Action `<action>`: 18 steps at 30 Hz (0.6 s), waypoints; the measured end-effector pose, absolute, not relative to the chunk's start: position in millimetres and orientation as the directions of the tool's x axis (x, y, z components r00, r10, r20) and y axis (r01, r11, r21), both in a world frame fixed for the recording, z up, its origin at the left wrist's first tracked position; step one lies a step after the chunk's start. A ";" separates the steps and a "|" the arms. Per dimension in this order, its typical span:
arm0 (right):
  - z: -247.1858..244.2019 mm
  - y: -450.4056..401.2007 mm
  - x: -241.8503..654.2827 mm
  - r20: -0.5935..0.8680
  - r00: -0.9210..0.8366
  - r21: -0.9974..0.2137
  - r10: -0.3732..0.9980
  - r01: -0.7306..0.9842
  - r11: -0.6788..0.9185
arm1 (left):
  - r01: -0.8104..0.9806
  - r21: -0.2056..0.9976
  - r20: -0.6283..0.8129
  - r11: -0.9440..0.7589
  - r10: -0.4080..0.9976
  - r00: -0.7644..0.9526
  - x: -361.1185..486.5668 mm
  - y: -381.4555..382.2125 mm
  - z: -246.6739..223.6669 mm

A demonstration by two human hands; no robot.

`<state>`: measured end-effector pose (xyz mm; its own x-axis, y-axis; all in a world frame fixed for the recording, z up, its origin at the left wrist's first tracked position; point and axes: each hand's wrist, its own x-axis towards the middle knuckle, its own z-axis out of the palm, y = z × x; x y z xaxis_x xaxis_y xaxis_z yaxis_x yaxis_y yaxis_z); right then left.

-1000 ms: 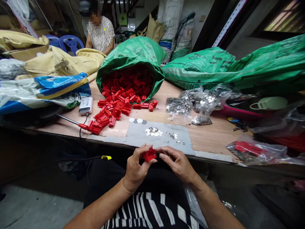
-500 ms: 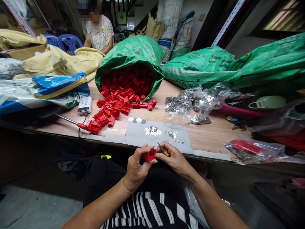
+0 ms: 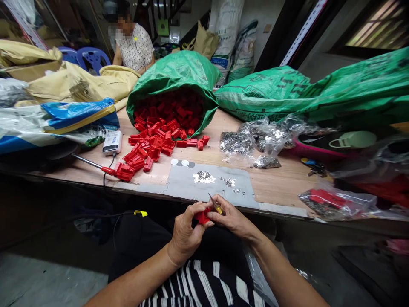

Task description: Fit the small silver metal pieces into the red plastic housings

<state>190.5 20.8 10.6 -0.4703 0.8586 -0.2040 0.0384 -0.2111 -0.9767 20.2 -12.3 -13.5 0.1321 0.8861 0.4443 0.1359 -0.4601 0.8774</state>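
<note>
Between the thumb and fingers of my left hand (image 3: 189, 228) is a small red plastic part (image 3: 202, 216), held just off the table's front edge. My right hand (image 3: 228, 216) is closed around a pointed metal tool with a yellow handle (image 3: 218, 209), its tip pointing up and to the left. The right thumb and a fingertip also press against the red part's right side. Beyond my hands, a grey mat (image 3: 182, 183) carries a pile of small shiny metal pieces (image 3: 204, 177) and a smaller scatter of them (image 3: 228, 182).
A green sack (image 3: 179, 70) spills red parts (image 3: 153, 147) onto the table. Left stands a white power bank (image 3: 112, 143) with a cable. Right lie plastic bags of metal pieces (image 3: 238, 143) and a pink-edged container with a pale green cup (image 3: 356, 140). Behind sits another person (image 3: 136, 47).
My right thumb has come in over the red part, which is now more covered by my fingers. Both hands sit slightly lower in view, and the camera has shifted a little.
</note>
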 end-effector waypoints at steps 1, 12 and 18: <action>10.8 20.4 190.9 -0.212 -0.481 -0.972 0.851 0.014 -0.234 | 0.108 0.895 0.420 -0.433 0.899 0.128 19.9 -12.8 -13.9; 4.2 17.0 189.8 -0.287 -0.587 -0.863 0.757 -0.185 -0.470 | -0.355 0.930 0.161 -0.097 0.974 0.158 16.7 -9.7 -10.3; 16.2 36.6 199.3 -0.264 -0.554 -0.957 0.790 0.045 -0.288 | -0.508 0.858 -0.022 0.069 0.995 0.098 15.5 -0.1 -6.5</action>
